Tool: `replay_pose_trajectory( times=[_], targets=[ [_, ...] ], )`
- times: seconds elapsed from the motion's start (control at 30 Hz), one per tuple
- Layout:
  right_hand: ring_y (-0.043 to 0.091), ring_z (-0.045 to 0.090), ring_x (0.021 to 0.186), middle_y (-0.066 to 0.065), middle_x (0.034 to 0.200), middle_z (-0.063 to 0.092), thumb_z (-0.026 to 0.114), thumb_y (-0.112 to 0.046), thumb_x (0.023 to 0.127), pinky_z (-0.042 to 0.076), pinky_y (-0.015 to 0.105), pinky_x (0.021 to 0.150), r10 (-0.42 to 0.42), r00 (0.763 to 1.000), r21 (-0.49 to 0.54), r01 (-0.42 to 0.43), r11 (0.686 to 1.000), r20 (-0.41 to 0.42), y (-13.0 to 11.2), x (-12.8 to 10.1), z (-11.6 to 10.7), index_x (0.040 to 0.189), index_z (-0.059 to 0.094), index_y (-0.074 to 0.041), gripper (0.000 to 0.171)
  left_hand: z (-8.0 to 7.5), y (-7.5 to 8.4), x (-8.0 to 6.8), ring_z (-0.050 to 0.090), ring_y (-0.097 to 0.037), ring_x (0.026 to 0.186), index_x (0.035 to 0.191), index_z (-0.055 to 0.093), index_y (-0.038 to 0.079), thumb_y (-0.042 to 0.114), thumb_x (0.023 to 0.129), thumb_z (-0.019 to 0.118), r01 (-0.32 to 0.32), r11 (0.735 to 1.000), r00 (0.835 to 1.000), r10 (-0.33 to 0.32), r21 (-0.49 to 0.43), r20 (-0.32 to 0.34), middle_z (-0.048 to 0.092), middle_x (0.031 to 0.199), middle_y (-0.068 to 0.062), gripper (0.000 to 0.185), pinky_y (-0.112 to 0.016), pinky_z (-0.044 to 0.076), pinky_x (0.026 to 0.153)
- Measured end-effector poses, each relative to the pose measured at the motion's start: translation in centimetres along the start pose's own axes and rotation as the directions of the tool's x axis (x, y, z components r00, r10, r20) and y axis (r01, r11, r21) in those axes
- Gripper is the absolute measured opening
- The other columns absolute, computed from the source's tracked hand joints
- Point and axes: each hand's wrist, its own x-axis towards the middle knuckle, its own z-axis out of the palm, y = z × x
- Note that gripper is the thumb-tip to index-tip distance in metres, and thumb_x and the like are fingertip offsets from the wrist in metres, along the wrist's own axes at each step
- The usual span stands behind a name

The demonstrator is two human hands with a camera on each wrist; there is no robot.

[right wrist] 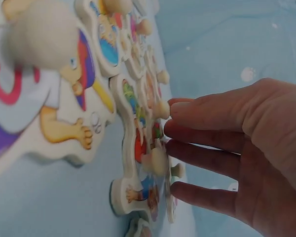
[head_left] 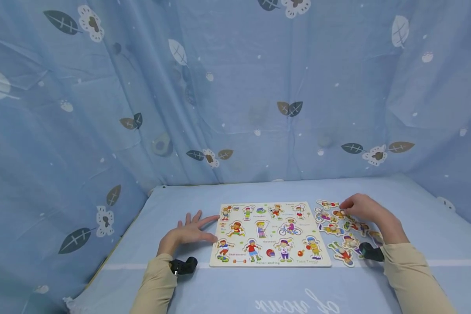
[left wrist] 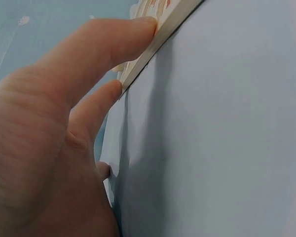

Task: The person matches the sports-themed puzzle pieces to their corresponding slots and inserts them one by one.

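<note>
A pale wooden puzzle board [head_left: 255,233] with printed sports children lies flat on the cloth. At its left edge is my left hand [head_left: 190,232], fingers spread; the thumb and a finger touch the board's edge [left wrist: 155,42] in the left wrist view. To the right of the board, several loose knobbed puzzle pieces [head_left: 342,253] lie in a cluster. My right hand [head_left: 364,207] reaches over the far part of this cluster, thumb and fingers extended. In the right wrist view, its fingertips are close to a piece's round wooden knob [right wrist: 161,109]; whether they touch it is unclear.
Pale blue cloth [head_left: 235,290] covers the table. Blue curtains [head_left: 235,87] with leaf and flower prints hang behind and at the left. Nearest the right wrist camera is a piece [right wrist: 54,98] with a purple-capped figure and a large knob. Some pieces touch or overlap.
</note>
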Motion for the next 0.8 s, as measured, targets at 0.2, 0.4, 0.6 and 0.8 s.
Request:
replay_pose_trajectory(
  times=[0.2,0.4,0.6,0.8],
  targets=[
    [0.030,0.061,0.092,0.022,0.105,0.068,0.065,-0.008,0.088,0.051,0.052,0.083,0.000,1.000,0.012,0.000,1.000,-0.010,0.42,0.13,0.72,0.111,0.069,0.009,0.029,-0.06,0.06,0.01,-0.015,-0.051,0.146,0.151,0.040,0.035,0.058,0.072,0.075,0.016,1.000,1.000,-0.016,-0.007,0.002,0.002,0.165,-0.021,0.089,-0.073,-0.007,0.111],
    [0.032,0.062,0.093,0.021,0.103,0.068,0.065,-0.008,0.087,0.051,0.052,0.084,-0.005,1.000,-0.002,0.005,1.000,-0.024,0.61,0.25,0.98,0.110,0.069,0.008,0.028,0.01,0.05,-0.02,-0.015,-0.051,0.146,0.151,0.040,0.035,0.058,0.072,0.075,0.021,1.000,1.000,-0.021,-0.009,0.002,0.002,0.165,-0.022,0.090,-0.073,-0.007,0.111],
    [0.032,0.061,0.093,0.022,0.104,0.067,0.064,-0.007,0.089,0.050,0.052,0.084,0.025,0.999,0.010,-0.024,1.000,-0.024,0.60,0.25,0.98,0.111,0.068,0.008,0.027,-0.09,0.23,0.00,-0.014,-0.052,0.146,0.152,0.039,0.035,0.059,0.071,0.075,0.014,1.000,1.000,-0.014,-0.009,0.001,0.001,0.165,-0.022,0.092,-0.073,-0.006,0.111],
    [0.033,0.060,0.093,0.023,0.105,0.066,0.063,-0.007,0.090,0.050,0.053,0.084,0.009,1.000,-0.002,-0.009,1.000,-0.012,0.56,0.23,0.86,0.112,0.066,0.009,0.027,0.01,0.05,0.25,-0.016,-0.051,0.146,0.151,0.040,0.036,0.060,0.071,0.075,0.026,1.000,1.000,-0.026,0.003,0.005,0.001,0.165,-0.021,0.091,-0.072,-0.007,0.111]
  ],
)
